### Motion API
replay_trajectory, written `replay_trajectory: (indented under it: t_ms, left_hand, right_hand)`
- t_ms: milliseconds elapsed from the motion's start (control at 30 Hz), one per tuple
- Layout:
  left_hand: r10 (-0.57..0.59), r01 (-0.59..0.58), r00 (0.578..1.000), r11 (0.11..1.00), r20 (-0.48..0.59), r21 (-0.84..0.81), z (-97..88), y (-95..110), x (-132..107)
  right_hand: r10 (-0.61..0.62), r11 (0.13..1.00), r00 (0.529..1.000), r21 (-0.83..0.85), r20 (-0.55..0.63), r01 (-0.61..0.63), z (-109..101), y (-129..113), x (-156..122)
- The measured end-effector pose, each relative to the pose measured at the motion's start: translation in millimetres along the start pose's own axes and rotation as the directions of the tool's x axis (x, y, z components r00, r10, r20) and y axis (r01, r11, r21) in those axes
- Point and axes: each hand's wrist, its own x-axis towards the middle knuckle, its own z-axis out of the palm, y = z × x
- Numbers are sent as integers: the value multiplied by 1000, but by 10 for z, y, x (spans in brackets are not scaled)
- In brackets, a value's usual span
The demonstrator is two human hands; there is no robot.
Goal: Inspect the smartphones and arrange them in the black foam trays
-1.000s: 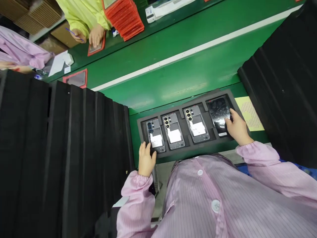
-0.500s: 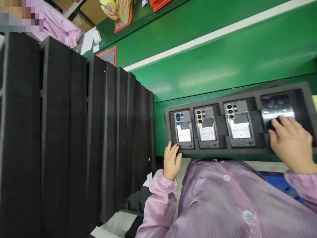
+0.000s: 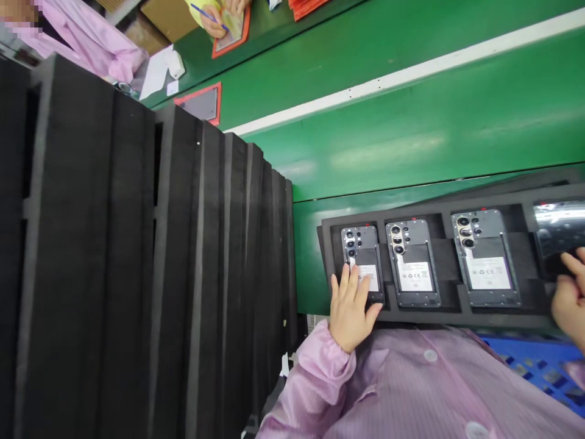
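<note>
A black foam tray [image 3: 423, 315] lies across the front of the green bench. In it, three grey phones show their camera ends and white labels: a left phone [image 3: 372, 244], a middle phone [image 3: 414, 247] and a right phone [image 3: 490, 244]. Farther right lies a glossy black phone [image 3: 558, 235], cut by the frame edge. My left hand [image 3: 351, 311] rests over the lower part of the left phone, fingers spread and holding nothing. At the glossy phone's lower edge is my right hand [image 3: 571, 299], partly out of frame, fingers apart and slightly bent.
Tall stacked black foam trays [image 3: 132, 262] fill the left side. Beyond the green bench [image 3: 388, 140], a co-worker's hands [image 3: 219, 18] hold a blue pen over a red-edged pad. Another red-edged pad [image 3: 201, 105] lies nearer. A blue crate [image 3: 539, 366] sits below right.
My left hand has moved from the tray's left corner onto the left phone. My right hand has drawn back toward the glossy phone's lower edge. The view has shifted, putting the tray lower and farther right.
</note>
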Motion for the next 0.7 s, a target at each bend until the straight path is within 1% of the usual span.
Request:
replay_trajectory:
  t_ms: [133, 233, 300, 367, 433, 500, 533, 600, 633, 700]
  left_hand:
    - [41, -41, 998, 999, -43, 8, -11, -43, 178]
    - [68, -71, 992, 997, -103, -20, -44, -37, 290]
    - [64, -77, 985, 994, -162, -72, -72, -8, 339]
    - [85, -113, 976, 984, -202, -135, -93, 42, 375]
    - [151, -184, 971, 968, -187, -170, -94, 111, 409]
    - [227, -245, 967, 954, -114, -172, -69, 194, 451]
    - [253, -261, 965, 951, -70, -166, -48, 239, 477]
    - [262, -261, 965, 954, -9, -148, 0, 333, 537]
    - [248, -247, 969, 960, -6, -135, 22, 378, 570]
    - [207, -212, 977, 970, -54, -117, 46, 452, 634]
  right_hand:
    - [-5, 1000, 999, 1, 32, 5, -60, -51, 14]
    - [-33, 999, 998, -7, 58, 33, -135, -122, 39]
    - [-75, 997, 996, -22, 44, 76, -181, -176, 56]
    - [-108, 993, 994, -38, 10, 109, -214, -220, 69]
    - [-101, 994, 995, -47, 3, 101, -235, -248, 77]
    - [-90, 995, 996, -46, 11, 90, -249, -259, 87]
    - [-105, 993, 994, -44, 11, 105, -255, -262, 94]
    - [-172, 984, 985, -43, -11, 172, -269, -267, 113]
    - [-204, 978, 979, -46, -25, 203, -277, -270, 123]
    - [-225, 973, 974, -56, -33, 223, -292, -277, 138]
